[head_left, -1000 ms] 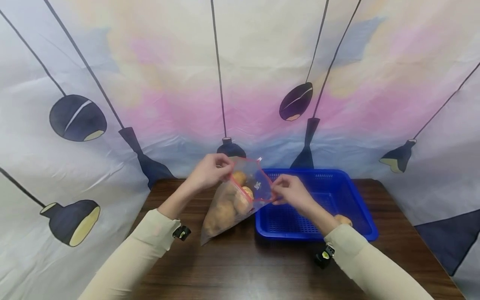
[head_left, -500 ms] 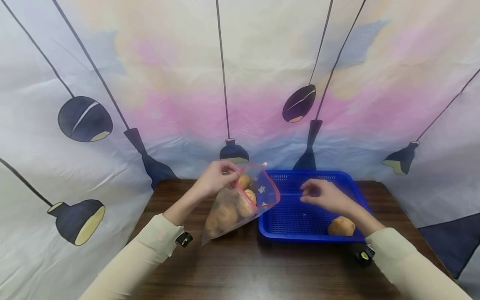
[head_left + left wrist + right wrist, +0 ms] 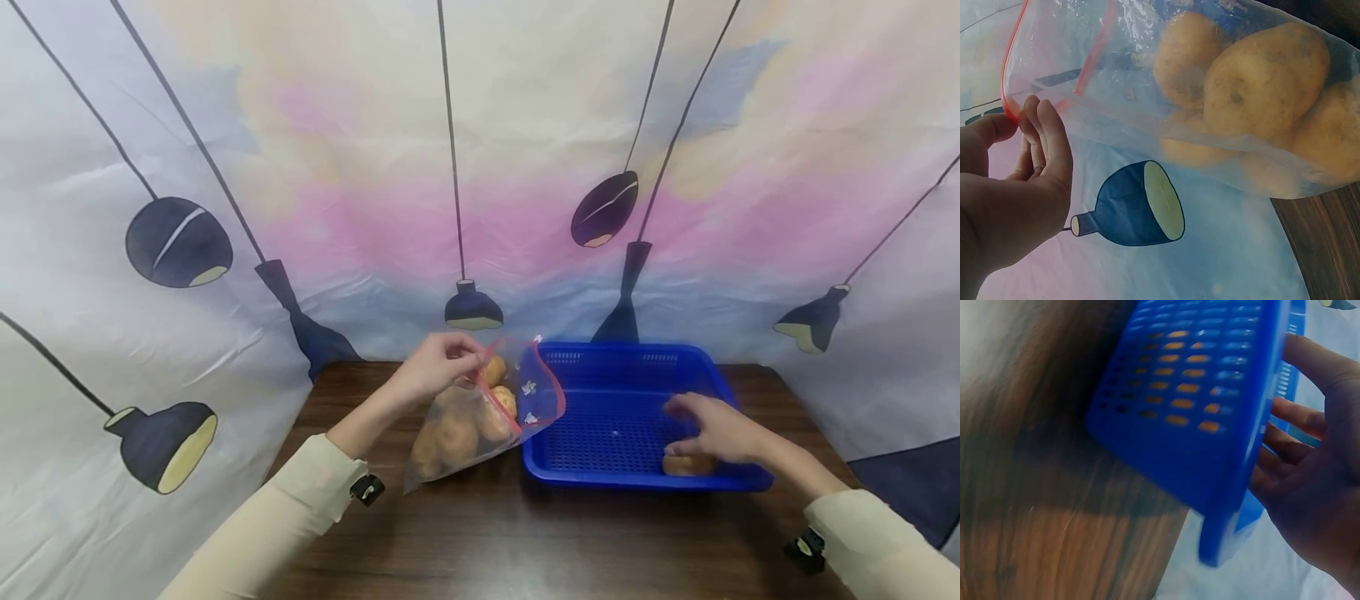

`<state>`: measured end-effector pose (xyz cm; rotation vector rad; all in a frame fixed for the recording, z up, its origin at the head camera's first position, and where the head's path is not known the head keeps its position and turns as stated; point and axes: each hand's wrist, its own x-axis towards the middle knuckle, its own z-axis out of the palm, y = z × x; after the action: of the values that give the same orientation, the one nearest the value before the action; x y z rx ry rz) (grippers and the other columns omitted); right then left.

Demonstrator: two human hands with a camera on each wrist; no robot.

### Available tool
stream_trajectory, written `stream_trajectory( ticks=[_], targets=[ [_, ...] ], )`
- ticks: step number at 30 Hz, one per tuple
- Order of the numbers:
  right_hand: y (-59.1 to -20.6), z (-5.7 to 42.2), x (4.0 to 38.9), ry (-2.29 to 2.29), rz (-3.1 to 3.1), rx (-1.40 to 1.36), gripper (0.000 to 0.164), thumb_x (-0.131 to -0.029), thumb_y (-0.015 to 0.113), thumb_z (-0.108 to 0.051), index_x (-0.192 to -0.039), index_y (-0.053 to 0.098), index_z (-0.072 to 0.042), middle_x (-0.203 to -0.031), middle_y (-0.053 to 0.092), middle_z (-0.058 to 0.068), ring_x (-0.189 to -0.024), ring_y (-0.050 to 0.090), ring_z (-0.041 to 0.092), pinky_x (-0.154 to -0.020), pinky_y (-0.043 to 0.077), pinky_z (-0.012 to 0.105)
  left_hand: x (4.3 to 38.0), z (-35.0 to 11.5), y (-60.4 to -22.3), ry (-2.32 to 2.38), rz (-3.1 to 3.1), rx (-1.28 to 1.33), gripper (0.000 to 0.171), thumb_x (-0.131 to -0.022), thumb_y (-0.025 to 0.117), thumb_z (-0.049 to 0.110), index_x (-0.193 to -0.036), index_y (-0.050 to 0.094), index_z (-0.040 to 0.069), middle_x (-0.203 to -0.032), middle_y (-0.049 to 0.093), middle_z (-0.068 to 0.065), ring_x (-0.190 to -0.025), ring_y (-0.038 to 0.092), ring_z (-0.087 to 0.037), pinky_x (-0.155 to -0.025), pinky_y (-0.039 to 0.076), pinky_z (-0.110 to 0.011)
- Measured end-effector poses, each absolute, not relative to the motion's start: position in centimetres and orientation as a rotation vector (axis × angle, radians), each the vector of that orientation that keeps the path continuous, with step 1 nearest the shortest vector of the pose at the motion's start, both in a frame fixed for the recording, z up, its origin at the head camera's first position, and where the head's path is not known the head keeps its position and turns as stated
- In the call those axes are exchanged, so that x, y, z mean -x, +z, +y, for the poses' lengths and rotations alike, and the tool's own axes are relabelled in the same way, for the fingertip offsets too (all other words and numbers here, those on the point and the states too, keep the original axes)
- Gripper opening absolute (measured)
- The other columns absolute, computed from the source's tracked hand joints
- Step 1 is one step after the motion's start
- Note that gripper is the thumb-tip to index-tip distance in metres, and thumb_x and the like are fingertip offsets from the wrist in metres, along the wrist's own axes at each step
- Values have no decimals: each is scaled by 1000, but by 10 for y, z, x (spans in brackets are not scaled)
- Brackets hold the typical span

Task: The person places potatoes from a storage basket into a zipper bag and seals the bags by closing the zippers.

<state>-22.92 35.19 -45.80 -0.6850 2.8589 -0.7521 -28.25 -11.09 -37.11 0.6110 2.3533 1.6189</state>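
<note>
In the head view my left hand [image 3: 442, 367] pinches the red-trimmed rim of a clear zip bag [image 3: 427, 446]. Thumb and fingertips meet on that rim in the left wrist view, and the bag's mouth gapes to the right. Several potatoes [image 3: 1266, 81] lie inside the bag. My right hand [image 3: 720, 429] is over the near right corner of a blue plastic basket [image 3: 600, 477], thumb and fingers apart. Directly below it a single potato [image 3: 686, 465] lies in the basket, partly covered by the hand. Whether the fingers touch that potato I cannot tell.
Basket and bag are on a dark wooden table [image 3: 480, 542]; the bag's mouth overlaps the basket's left rim. Behind the table hangs a cloth backdrop [image 3: 375, 208] printed with lamps. The basket's slotted wall [image 3: 1166, 444] rises beside my right hand.
My right hand has let go of the bag's rim and moved right and down to the potato in the basket. My left hand still pinches the bag, nearly in place.
</note>
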Motion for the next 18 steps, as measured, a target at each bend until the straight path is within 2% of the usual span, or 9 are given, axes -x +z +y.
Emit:
stream_trajectory(
  ticks=[10, 18],
  targets=[
    [-468, 364, 223, -630, 2880, 660, 62, -84, 91, -34, -125, 67, 6, -122, 69, 20, -111, 68, 40, -91, 59, 58, 281, -112, -368, 1624, 2320, -561, 22, -103, 63, 8, -118, 70, -6, -96, 72, -15, -84, 71, -23, -80, 66, -41],
    [-468, 360, 219, -584, 2835, 665, 69, -81, 93, -34, -127, 65, 8, -123, 70, 21, -115, 65, 45, -94, 56, 63, 280, -112, -370, 1606, 2358, -547, 19, -102, 64, 8, -115, 72, -3, -96, 72, -14, -83, 72, -23, -82, 66, -43]
  ],
)
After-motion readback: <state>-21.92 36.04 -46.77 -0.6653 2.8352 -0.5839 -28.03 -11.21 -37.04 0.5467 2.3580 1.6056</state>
